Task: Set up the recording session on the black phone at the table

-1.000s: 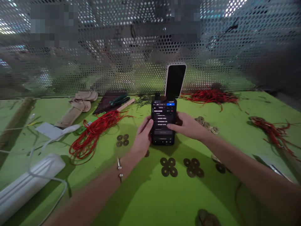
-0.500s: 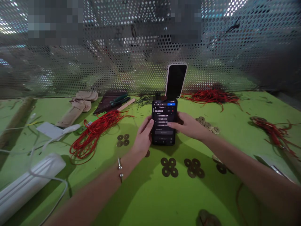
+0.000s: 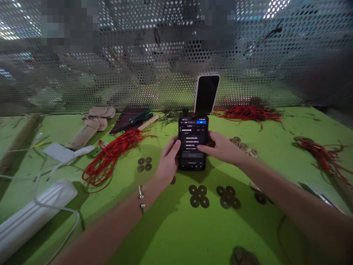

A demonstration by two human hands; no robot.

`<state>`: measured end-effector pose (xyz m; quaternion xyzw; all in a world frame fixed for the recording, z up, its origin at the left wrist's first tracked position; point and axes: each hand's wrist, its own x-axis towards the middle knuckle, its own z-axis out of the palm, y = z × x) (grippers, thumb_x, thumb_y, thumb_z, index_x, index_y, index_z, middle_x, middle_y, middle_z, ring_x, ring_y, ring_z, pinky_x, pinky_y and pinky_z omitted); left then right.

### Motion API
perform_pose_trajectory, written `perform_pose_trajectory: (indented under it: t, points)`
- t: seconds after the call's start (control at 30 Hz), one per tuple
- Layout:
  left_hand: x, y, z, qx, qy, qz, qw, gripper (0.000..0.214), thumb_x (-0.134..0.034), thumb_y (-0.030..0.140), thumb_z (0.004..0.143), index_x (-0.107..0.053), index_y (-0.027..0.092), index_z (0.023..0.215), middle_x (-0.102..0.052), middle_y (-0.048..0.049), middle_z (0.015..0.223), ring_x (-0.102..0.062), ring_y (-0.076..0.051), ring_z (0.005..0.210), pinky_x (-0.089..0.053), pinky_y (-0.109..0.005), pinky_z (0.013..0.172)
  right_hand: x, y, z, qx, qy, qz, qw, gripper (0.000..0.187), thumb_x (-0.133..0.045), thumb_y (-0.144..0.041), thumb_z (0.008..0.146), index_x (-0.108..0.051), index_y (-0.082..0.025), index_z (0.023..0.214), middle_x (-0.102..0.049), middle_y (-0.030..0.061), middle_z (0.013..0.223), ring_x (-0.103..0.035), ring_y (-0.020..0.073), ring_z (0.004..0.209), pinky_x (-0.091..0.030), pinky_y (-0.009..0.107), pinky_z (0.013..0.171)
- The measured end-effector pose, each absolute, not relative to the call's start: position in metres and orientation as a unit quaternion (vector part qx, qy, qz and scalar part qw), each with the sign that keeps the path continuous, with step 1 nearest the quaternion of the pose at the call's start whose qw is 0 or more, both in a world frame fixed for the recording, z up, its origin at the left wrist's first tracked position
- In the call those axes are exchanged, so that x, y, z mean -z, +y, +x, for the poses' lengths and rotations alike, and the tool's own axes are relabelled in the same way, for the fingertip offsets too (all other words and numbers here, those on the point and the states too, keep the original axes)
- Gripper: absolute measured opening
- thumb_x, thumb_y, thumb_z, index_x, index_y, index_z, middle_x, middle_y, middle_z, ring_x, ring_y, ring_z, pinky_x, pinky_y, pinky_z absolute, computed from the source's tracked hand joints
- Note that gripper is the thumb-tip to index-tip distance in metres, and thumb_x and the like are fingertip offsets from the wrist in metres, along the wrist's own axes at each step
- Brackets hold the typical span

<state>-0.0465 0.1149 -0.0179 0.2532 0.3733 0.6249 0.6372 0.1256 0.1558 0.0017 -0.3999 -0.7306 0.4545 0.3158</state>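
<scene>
A black smartphone (image 3: 192, 132) with a lit list on its screen is held upright above the green table (image 3: 171, 228). My left hand (image 3: 167, 160) grips its left edge, thumb on the side. My right hand (image 3: 220, 147) wraps its right edge, and the thumb rests on the screen. Behind it a second phone (image 3: 206, 94) with a dark screen and white rim stands propped against the perforated metal wall. Groups of dark holed coins (image 3: 199, 195) (image 3: 227, 196) lie just below the held phone.
A bundle of red cord (image 3: 110, 158) lies to the left, with more red cord (image 3: 248, 112) at the back and other strands (image 3: 322, 154) at the right. Small coin groups (image 3: 145, 164) (image 3: 244, 146), a white tube with cable (image 3: 30, 213), leather pieces (image 3: 91, 127) and tools (image 3: 135, 119) surround the hands.
The list on the held phone's screen has scrolled. Both hands and the phone have stayed almost in place.
</scene>
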Motion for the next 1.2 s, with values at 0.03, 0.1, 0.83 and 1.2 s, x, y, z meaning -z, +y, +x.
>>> perform_pose_trajectory:
  t: [0.03,0.1,0.83,1.2]
  points:
    - [0.0174,0.1148,-0.0464,-0.625,0.373,0.254,0.637,0.025,-0.073,0.029,0.070,-0.067,0.023,0.094,-0.071,0.0012,0.090,-0.064,-0.016,0.095,-0.045,-0.035,0.097,-0.0014,0.1561,0.1254,-0.445,-0.734,-0.405,0.316,0.027,-0.060,-0.031,0.081,-0.054,-0.018,0.104,-0.066,0.0089,0.103,-0.064,0.0274,0.090,-0.053,0.044,0.080]
    - [0.0167,0.1147,-0.0464,-0.625,0.371,0.256,0.638,0.025,-0.074,0.029,0.070,-0.067,0.023,0.093,-0.071,0.0011,0.091,-0.064,-0.017,0.097,-0.045,-0.036,0.098,-0.0013,0.1571,0.1249,-0.418,-0.742,-0.416,0.319,0.022,-0.055,-0.033,0.084,-0.056,-0.018,0.100,-0.067,0.0088,0.101,-0.063,0.0279,0.091,-0.052,0.046,0.082]
    - [0.0211,0.1165,-0.0468,-0.624,0.362,0.263,0.641,0.025,-0.073,0.030,0.070,-0.067,0.024,0.093,-0.071,0.0009,0.094,-0.063,-0.018,0.101,-0.043,-0.037,0.100,-0.0038,0.1566,0.1251,-0.421,-0.740,-0.410,0.328,0.021,-0.054,-0.035,0.085,-0.057,-0.019,0.098,-0.067,0.0068,0.101,-0.063,0.0270,0.092,-0.051,0.044,0.083]
    - [0.0161,0.1150,-0.0450,-0.626,0.364,0.253,0.641,0.025,-0.074,0.028,0.069,-0.066,0.021,0.092,-0.071,0.0006,0.090,-0.063,-0.018,0.098,-0.045,-0.037,0.096,-0.0016,0.1585,0.1252,-0.432,-0.739,-0.388,0.341,0.023,-0.048,-0.037,0.090,-0.059,-0.019,0.099,-0.068,0.0052,0.101,-0.063,0.0251,0.093,-0.049,0.042,0.085]
